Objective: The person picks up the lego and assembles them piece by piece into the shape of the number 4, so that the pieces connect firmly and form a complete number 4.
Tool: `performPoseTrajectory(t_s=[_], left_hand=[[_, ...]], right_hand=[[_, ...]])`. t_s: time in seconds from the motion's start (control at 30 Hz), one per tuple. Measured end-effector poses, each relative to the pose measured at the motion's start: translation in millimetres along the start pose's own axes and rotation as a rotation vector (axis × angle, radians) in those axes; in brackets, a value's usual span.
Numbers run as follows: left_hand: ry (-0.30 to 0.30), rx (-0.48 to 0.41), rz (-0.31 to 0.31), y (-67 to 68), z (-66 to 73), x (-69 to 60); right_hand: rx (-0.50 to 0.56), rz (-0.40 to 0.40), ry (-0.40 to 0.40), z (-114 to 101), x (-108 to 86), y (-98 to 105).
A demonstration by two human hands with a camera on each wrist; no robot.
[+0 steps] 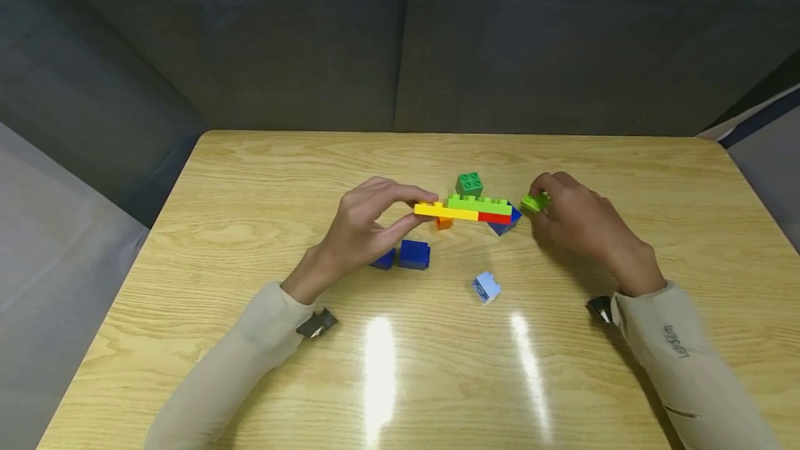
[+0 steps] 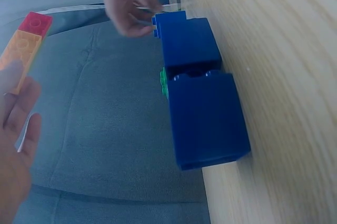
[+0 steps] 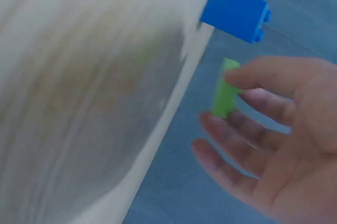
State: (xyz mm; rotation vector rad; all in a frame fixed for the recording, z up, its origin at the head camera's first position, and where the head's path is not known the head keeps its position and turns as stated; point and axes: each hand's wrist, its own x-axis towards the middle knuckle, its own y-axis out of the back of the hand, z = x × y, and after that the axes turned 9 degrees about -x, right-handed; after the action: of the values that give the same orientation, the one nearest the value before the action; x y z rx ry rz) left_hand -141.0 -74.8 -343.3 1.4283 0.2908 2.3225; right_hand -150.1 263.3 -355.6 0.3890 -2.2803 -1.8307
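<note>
My left hand (image 1: pixel 359 228) pinches the left end of a strip of joined toy bricks (image 1: pixel 462 215), held above the table. Yellow and red bricks form its lower layer, and a lime brick lies on top toward the right. In the left wrist view the strip's orange-looking and red studded side (image 2: pixel 27 42) shows. Over to the right, my right hand (image 1: pixel 578 221) pinches a small lime brick (image 1: pixel 532 203) between thumb and fingers. The right wrist view shows this lime brick (image 3: pixel 225 92) edge-on, partly covered by the thumb.
Behind the strip are a green brick (image 1: pixel 469 185), a partly hidden orange brick (image 1: pixel 444 224) and a blue brick (image 1: pixel 501 226). Two dark blue bricks (image 1: pixel 414 255) lie near the left hand. A light blue brick (image 1: pixel 486 287) sits nearer on the wooden table (image 1: pixel 262 165).
</note>
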Motion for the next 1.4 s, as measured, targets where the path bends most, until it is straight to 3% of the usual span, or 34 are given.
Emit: performPoseTrajectory(t_s=[0.1, 0.23, 0.37, 0.47, 0.7, 0.83, 1.07, 1.4], left_hand=[[-0.002, -0.004, -0.001, -0.1, 0.2, 0.4], [-0.004, -0.007, -0.005, -0.5, -0.4, -0.4], [0.0, -0.008, -0.007, -1.0, -0.5, -1.6], [0.005, -0.008, -0.007, -1.1, -0.1, -1.9], [-0.003, -0.012, -0.016, -2.7, 0.6, -1.5], [-0.01, -0.013, -0.011, -5.2, 0.2, -2.0], [-0.018, -0.029, -0.011, -10.0, 0.9, -2.3], [-0.029, -0.065, -0.066, -13.6, 3.7, 2.0]], right_hand=[[0.164, 0.14, 0.016, -5.9, -2.4, 10.7], [0.478, 0.297, 0.103, -25.4, -8.8, 25.2], [0.843, 0.291, 0.217, -49.1, -20.1, 38.7], [0.998, 0.256, 0.271, -63.6, -26.9, 44.2], [0.975, 0.219, 0.22, -88.8, -33.2, 45.1], [0.975, 0.189, 0.238, -97.1, -30.8, 42.0], [1.005, 0.122, 0.283, -105.3, -29.7, 36.5], [0.949, 0.135, 0.25, -106.9, -30.4, 35.8]])
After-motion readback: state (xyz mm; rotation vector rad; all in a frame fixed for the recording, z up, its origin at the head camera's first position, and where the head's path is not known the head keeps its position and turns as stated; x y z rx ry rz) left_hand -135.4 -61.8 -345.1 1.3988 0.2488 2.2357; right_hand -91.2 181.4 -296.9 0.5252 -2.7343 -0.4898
